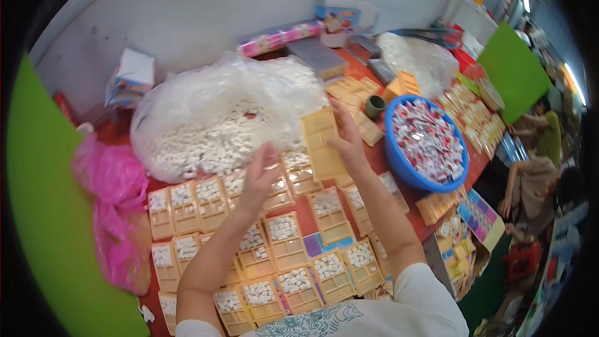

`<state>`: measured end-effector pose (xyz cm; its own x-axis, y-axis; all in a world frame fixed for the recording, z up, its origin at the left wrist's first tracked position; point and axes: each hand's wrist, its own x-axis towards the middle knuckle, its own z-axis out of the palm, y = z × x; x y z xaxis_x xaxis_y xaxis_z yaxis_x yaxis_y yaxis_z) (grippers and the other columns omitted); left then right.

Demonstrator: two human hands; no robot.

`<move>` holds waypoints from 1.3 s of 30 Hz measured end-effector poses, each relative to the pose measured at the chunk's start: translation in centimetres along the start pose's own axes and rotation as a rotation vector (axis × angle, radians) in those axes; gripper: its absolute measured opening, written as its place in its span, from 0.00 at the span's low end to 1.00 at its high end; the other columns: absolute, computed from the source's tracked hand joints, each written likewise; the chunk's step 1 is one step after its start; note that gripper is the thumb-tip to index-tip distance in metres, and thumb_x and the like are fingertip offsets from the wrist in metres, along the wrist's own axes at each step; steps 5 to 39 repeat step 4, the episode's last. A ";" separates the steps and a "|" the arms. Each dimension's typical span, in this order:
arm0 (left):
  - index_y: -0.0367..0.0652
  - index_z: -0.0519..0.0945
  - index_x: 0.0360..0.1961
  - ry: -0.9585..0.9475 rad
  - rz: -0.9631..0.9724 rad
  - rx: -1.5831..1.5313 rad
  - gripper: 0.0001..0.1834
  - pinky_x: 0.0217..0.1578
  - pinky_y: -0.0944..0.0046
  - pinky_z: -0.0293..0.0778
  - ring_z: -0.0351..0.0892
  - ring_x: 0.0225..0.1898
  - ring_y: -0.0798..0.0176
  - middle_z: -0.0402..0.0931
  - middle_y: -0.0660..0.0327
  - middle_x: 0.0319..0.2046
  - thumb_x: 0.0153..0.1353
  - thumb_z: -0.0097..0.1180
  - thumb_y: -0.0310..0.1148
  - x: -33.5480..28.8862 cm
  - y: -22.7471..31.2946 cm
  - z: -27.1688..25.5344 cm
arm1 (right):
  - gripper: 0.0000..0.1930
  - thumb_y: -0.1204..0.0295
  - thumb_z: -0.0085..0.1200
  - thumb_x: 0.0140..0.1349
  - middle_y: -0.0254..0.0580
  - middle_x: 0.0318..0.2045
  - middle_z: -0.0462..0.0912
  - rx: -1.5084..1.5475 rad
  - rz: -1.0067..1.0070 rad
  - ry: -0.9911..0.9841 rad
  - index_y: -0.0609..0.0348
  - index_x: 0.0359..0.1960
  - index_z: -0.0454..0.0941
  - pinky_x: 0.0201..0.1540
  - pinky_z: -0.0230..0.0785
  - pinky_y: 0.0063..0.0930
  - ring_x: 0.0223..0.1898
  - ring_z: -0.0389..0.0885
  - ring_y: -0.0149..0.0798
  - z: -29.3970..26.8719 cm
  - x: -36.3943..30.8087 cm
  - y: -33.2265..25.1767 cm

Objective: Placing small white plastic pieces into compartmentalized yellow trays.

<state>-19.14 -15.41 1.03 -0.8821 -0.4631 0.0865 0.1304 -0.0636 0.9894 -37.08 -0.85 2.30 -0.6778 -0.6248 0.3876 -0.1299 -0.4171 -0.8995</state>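
Note:
My right hand (347, 140) grips a tan plastic compartment tray (319, 146) by its right side, raised above the table; no pieces show in its compartments. My left hand (264, 171), smeared by motion, is apart from that tray with its fingers stretched out and nothing visible in them. Beneath both arms, rows of similar tan trays (284, 228) lie on the red table, their far compartments filled with small white pieces. Just beyond my left hand, a large clear plastic bag (187, 109) lies spread with a heap of small white pieces (206, 146).
A blue basin (394, 150) of small wrapped packets stands to the right, beside a dark green cup (375, 107). Stacked tan trays (349, 90) lie behind. A pink plastic bag (112, 175) hangs at the left edge. Other people (533, 187) sit at far right.

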 end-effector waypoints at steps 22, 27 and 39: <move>0.43 0.60 0.64 -0.101 -0.331 -0.470 0.30 0.53 0.62 0.67 0.67 0.55 0.60 0.65 0.60 0.58 0.61 0.51 0.38 -0.2 0.7 -1.2 | 0.46 0.83 0.48 0.40 0.51 0.61 0.66 0.178 0.182 -0.127 0.58 0.68 0.51 0.66 0.53 0.32 0.63 0.64 0.42 4.5 -0.3 1.4; 0.43 0.60 0.64 -0.101 -0.331 -0.470 0.30 0.53 0.62 0.67 0.67 0.55 0.60 0.65 0.60 0.58 0.61 0.51 0.38 -0.2 0.7 -1.2 | 0.46 0.83 0.48 0.40 0.51 0.61 0.66 0.178 0.182 -0.127 0.58 0.68 0.51 0.66 0.53 0.32 0.63 0.64 0.42 4.5 -0.3 1.4; 0.43 0.60 0.64 -0.101 -0.331 -0.470 0.30 0.53 0.62 0.67 0.67 0.55 0.60 0.65 0.60 0.58 0.61 0.51 0.38 -0.2 0.7 -1.2 | 0.46 0.83 0.48 0.40 0.51 0.61 0.66 0.178 0.182 -0.127 0.58 0.68 0.51 0.66 0.53 0.32 0.63 0.64 0.42 4.5 -0.3 1.4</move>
